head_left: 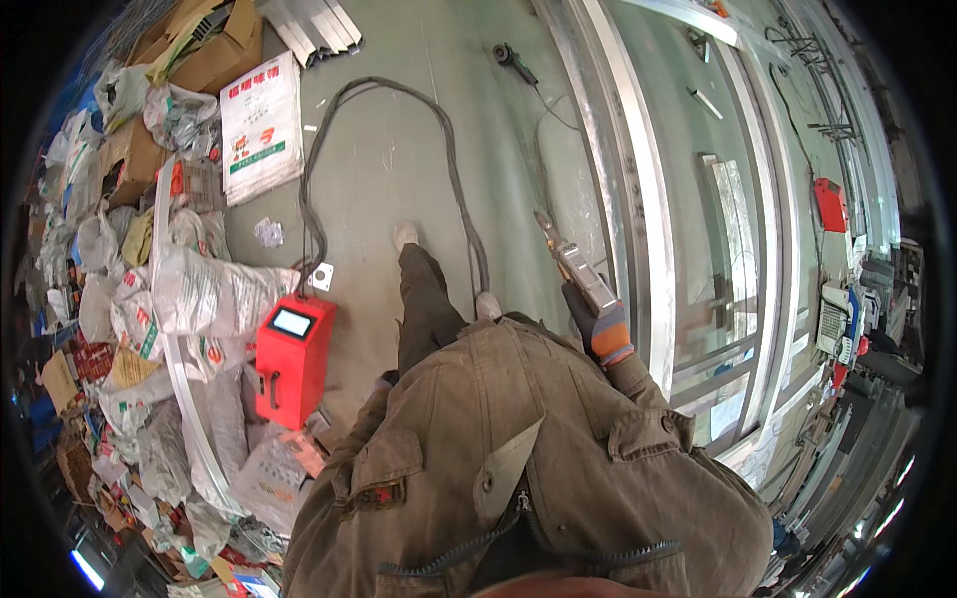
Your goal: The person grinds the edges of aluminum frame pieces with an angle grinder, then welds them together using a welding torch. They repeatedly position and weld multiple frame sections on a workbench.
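Tool point(586, 276) of silver-grey metal, long-bodied with a narrow tip, is grasped in your gloved right hand point(602, 327), near the long silver metal frame point(638, 140); your left hand point(387, 381) is mostly hidden behind your brown cloth jacket point(439, 409), so its state cannot be told. The step in hand is judged to be carrying; the next move calls for firm grip and steps clear of the looped black cable point(450, 149).
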Motion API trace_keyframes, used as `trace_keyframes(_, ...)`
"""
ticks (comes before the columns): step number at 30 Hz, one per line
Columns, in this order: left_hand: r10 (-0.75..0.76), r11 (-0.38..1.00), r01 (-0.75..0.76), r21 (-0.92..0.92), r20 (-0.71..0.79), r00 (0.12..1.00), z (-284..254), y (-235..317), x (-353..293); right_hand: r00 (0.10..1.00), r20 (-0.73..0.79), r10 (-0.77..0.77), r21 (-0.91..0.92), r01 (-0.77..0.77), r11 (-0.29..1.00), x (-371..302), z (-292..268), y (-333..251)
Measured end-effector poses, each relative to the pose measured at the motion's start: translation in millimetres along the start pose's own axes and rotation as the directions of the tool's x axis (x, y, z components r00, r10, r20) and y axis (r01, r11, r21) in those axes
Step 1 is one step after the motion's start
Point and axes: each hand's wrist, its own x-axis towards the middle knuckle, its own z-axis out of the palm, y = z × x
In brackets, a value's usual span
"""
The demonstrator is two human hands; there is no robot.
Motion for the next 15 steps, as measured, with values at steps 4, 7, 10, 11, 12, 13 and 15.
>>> trace_keyframes(4,-0.008,0.998,0.01,-0.062,0.036,0.999,-42.4,95.3,54.3,0.997,-0.057,0.053,0.023,-0.051,0.998,86.0,39.8,-46.3)
trace_keyframes(7,-0.009,0.991,0.014,-0.131,0.037,0.999,-87.9,173.1,85.0,0.992,-0.084,0.089,0.054,-0.085,0.995,145.1,64.0,-87.3)
trace_keyframes(10,-0.02,0.966,0.03,-0.255,0.042,0.999,-137.2,255.7,108.3,0.988,-0.112,0.109,0.103,-0.098,0.99,197.2,76.8,-125.5)
trace_keyframes(11,-0.046,0.95,0.055,-0.308,0.036,0.998,-151.5,284.1,115.2,0.985,-0.112,0.129,0.21,-0.103,0.972,212.5,79.0,-136.3)
trace_keyframes(12,-0.128,0.929,0.123,-0.35,0.009,0.992,-163.8,314.5,123.6,0.982,-0.136,0.127,0.15,-0.106,0.983,227.6,80.4,-146.2)
trace_keyframes(13,-0.002,0.986,-0.007,-0.167,-0.058,0.998,-177.8,336.6,125.4,0.979,-0.152,0.138,0.178,-0.11,0.978,241.1,80.8,-154.9)
trace_keyframes(15,0.026,0.977,-0.043,-0.209,-0.085,0.996,-193.6,392.6,142.4,0.967,-0.191,0.168,0.239,-0.12,0.964,263.6,78.0,-168.9)
